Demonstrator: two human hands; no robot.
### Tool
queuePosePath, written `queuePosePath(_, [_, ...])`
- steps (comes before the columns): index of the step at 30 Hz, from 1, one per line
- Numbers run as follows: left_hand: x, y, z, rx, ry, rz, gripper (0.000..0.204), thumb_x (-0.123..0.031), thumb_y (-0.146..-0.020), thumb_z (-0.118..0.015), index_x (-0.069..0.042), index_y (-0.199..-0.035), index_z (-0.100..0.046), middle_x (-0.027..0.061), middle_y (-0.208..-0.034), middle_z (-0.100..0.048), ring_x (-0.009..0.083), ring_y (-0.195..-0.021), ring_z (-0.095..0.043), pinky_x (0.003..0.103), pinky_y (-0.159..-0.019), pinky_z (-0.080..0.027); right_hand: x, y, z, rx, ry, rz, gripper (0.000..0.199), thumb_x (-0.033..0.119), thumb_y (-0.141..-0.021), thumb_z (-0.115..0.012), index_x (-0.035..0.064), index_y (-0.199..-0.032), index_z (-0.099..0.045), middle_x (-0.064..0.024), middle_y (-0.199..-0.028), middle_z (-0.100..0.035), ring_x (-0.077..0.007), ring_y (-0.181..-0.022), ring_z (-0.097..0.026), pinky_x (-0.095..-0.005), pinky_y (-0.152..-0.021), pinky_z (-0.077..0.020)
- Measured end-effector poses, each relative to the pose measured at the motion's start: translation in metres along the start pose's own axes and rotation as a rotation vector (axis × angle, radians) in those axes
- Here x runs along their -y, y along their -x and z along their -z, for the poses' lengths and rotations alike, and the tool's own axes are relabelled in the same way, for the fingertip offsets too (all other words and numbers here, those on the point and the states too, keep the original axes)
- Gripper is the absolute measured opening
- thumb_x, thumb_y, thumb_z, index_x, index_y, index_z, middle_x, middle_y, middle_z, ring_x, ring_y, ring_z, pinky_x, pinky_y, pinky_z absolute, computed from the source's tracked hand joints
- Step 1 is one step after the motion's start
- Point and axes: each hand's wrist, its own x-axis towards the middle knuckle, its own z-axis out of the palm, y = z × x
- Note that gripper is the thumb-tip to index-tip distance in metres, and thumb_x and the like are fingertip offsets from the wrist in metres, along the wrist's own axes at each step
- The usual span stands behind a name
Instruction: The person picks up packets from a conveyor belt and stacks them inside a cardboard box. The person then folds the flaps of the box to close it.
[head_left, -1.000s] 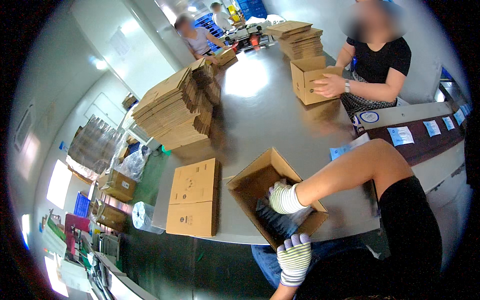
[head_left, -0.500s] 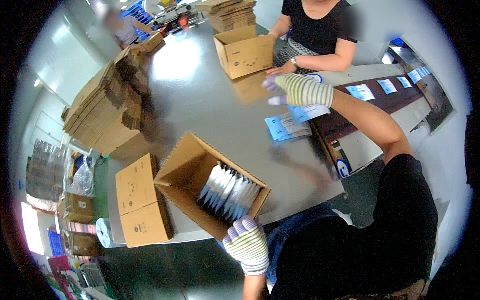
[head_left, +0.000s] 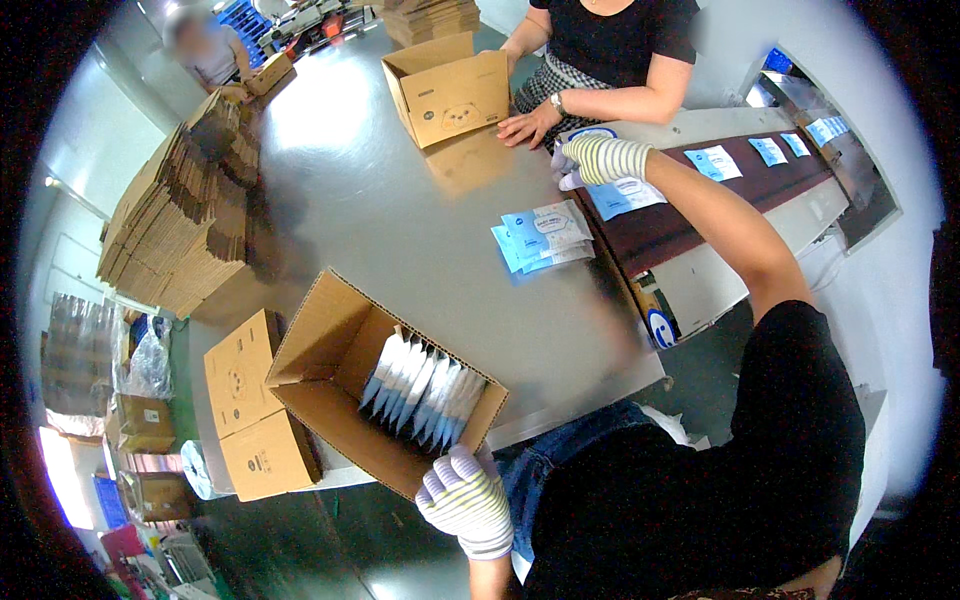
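Right hand: our right hand (head_left: 603, 160), in a striped knitted glove, is at a blue-and-white flat packet (head_left: 632, 198) on the dark brown conveyor belt (head_left: 662, 248), beside the tabletop's right edge. Its fingers are half bent; whether they grip the packet, we cannot tell.
Left hand: our left hand (head_left: 466, 503), gloved alike, has its fingers bent at the rim of the open-topped brown cardboard box (head_left: 335, 390); whether they pinch it, we cannot tell.
Box: it stands at the near edge of the tabletop (head_left: 390, 260), so we should steady it well there.
Row: blue-and-white packets (head_left: 425, 390) lean side by side inside; we should respect this same tilt.
Loose packets: two overlapping packets (head_left: 545, 232) lie near the right edge; our sleeve should not brush them.
Handling: we judge the packets soft, so we should lift them flat, without squeezing.
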Motion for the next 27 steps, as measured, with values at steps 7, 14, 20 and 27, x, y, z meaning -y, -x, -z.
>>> queuePosePath(7, [0.005, 0.008, 0.004, 0.027, -0.037, -0.038, 0.022, -0.03, -0.075, -0.061, -0.015, -0.086, -0.05, 0.0026, -0.076, -0.048, 0.0213, -0.07, -0.049, 0.038, -0.062, -0.035, 0.027, -0.066, -0.005, 0.561, 0.506, 0.097, 0.048, 0.031, -0.074, -0.066, 0.0011, -0.112, -0.06, -0.0206, -0.095, -0.066, -0.032, -0.091, -0.064, -0.0444, -0.078, -0.0499])
queuePosePath(14, [0.014, 0.003, 0.004, 0.004, -0.005, -0.041, 0.015, -0.026, -0.073, -0.062, -0.016, -0.079, -0.053, -0.0007, -0.067, -0.048, 0.0176, -0.059, -0.049, 0.035, -0.054, -0.036, 0.036, -0.075, -0.081, 0.643, 0.303, 0.069, 0.052, 0.053, -0.076, -0.068, 0.0023, -0.087, -0.071, -0.0082, -0.074, -0.066, -0.0208, -0.061, -0.057, -0.0366, -0.057, -0.0453])
queuePosePath(20, [0.009, 0.001, 0.007, 0.03, -0.004, -0.069, 0.017, -0.03, -0.074, -0.063, -0.016, -0.08, -0.055, -0.0012, -0.068, -0.05, 0.0163, -0.06, -0.051, 0.034, -0.055, -0.036, 0.129, 0.036, -0.127, 0.266, 0.327, 0.242, 0.072, 0.053, -0.059, -0.075, 0.001, -0.107, -0.061, -0.0249, -0.104, -0.064, -0.0373, -0.094, -0.064, -0.0476, -0.081, -0.0506])
queuePosePath(27, [0.013, 0.005, 0.004, -0.018, 0.029, -0.066, 0.017, -0.031, -0.075, -0.063, -0.017, -0.079, -0.053, -0.002, -0.067, -0.048, 0.0154, -0.061, -0.05, 0.034, -0.055, -0.035, 0.206, 0.117, -0.135, 0.101, 0.227, 0.281, 0.076, 0.035, -0.068, -0.072, -0.0014, -0.129, -0.044, -0.0254, -0.106, -0.059, -0.0343, -0.103, -0.058, -0.0533, -0.089, -0.0451])
